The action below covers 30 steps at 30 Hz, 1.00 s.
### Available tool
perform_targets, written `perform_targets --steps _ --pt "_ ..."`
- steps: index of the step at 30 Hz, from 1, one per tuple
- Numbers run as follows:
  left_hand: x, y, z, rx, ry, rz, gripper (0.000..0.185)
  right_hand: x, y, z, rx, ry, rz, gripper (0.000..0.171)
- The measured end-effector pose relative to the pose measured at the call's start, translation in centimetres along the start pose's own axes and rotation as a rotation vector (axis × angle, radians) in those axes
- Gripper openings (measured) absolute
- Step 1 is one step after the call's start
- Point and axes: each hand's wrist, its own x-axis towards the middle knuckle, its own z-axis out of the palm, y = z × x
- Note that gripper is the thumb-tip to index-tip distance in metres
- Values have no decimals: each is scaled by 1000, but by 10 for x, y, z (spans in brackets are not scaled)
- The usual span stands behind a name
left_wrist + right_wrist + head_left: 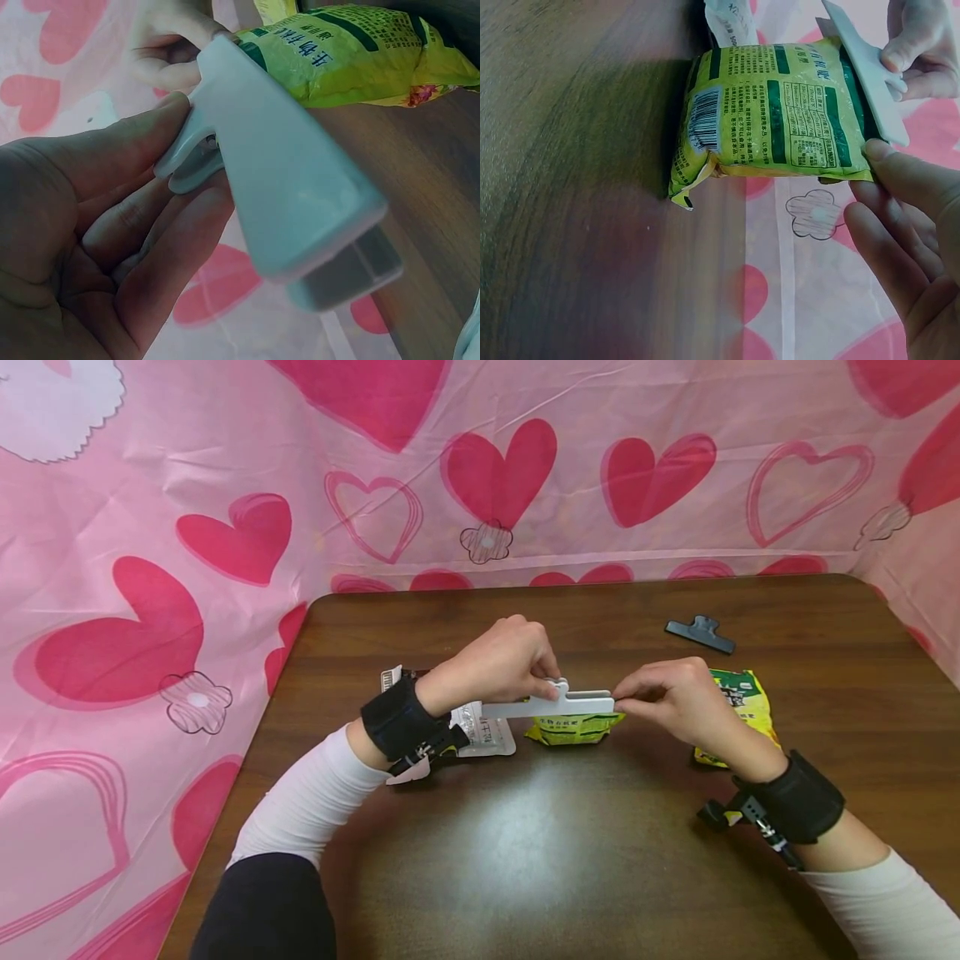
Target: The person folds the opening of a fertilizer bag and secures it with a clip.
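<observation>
My left hand [510,652] pinches the handles of a long white bag clip [573,703] between thumb and fingers. In the left wrist view the two bars of the clip [292,172] stand apart at the near end. Below the clip, a yellow-green printed bag [573,731] stands upright on the table. My right hand [675,697] pinches the bag's top corner, beside the clip's right end. Seen from the right wrist, the clip [866,75] lies along the top edge of the bag [772,112]; how far the edge is inside it is hidden.
A black bag clip [701,633] lies at the back right of the brown table [525,860]. Another yellow-green bag [750,702] is partly behind my right hand. A white-and-dark packet [487,739] lies under my left wrist. Pink heart-printed cloth [585,410] hangs behind.
</observation>
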Motion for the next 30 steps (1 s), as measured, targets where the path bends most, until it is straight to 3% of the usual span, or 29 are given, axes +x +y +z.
perform_targets --steps 11,21,30 --pt "4 2 2 -5 -7 -25 19 0 -1 -1 6 10 6 23" --pt "4 3 5 -19 -8 -26 21 -4 -4 -9 6 -74 -2 27" --pt "8 5 6 10 -2 -12 20 -6 -7 -11 70 -69 125 19"
